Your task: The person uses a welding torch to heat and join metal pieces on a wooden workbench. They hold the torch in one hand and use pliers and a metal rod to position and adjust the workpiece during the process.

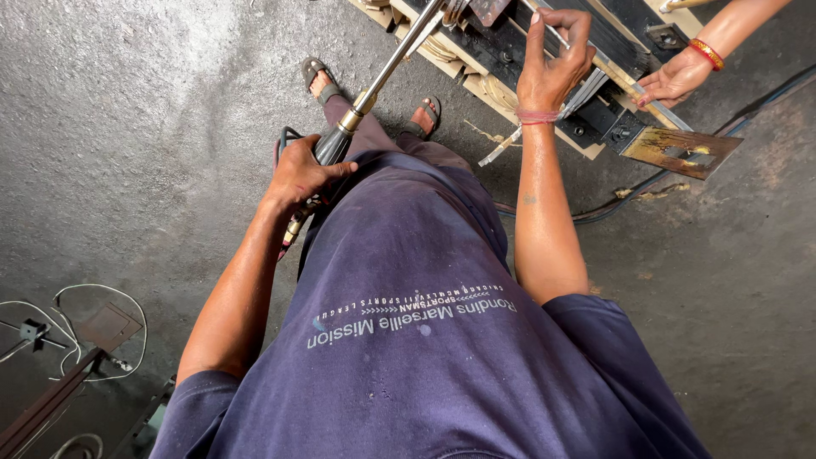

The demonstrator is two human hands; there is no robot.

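A torch-like metal tool (387,72) was gripped in the left hand (297,174) while the right hand (552,59) held thin metal strips (586,81) on a dark frame.

The tool's long shiny tube ran from the left hand, whose fingers were wrapped tight round its dark handle, up and away toward the black metal frame (544,51) at the top of the view, above the person's sandalled feet. The right hand was closed round the flat strips lying across that frame. A co-worker's hand (676,81), wearing a red bangle, rested on the frame's far end, just beside a rusty plate (680,151). A dark cable (646,183) trailed over the grey concrete floor (153,110); white wires (76,327) lay at lower left.
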